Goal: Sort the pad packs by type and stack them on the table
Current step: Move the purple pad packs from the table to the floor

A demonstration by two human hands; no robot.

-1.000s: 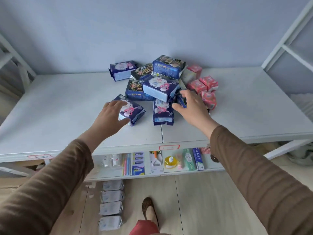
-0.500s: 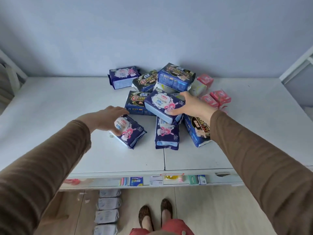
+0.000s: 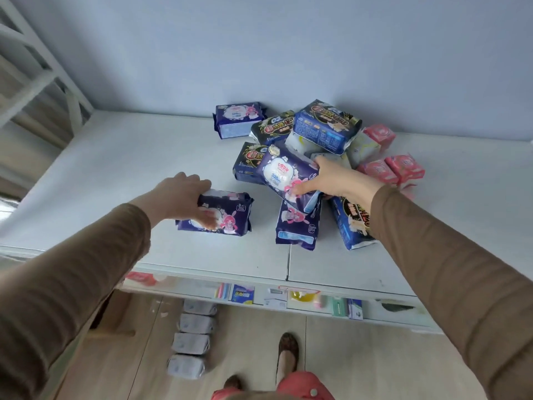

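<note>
On the white table [image 3: 121, 174] the pad packs lay in a loose heap against the pale blue wall [image 3: 259, 53], and two of the purple kind were in hand. The left hand [image 3: 178, 194] reached over a purple pack [image 3: 227, 215] that lay flat and apart from the heap on its near left side — glossy dark violet wrap, a white cloud patch, a pink rabbit figure — with the fingers [image 3: 209, 222] curled down across its face and the thumb at its far edge, closed on it. The right hand [image 3: 331, 180] gripped a second purple pack [image 3: 284, 174] of the same print, tilted up atop the pile, fingers wrapped round its right end. Below that one a third purple pack [image 3: 297, 226] lay flat, pointing toward the table's front edge, and a fourth [image 3: 238, 119] sat at the back near the wall. Dark blue packs with gold and red lettering made the bulk of the heap: one on top at the rear [image 3: 326, 125], one under the right forearm [image 3: 350, 223]. Small pink packs [image 3: 403, 168] clustered on the heap's right side — square, coral, matte.
</note>
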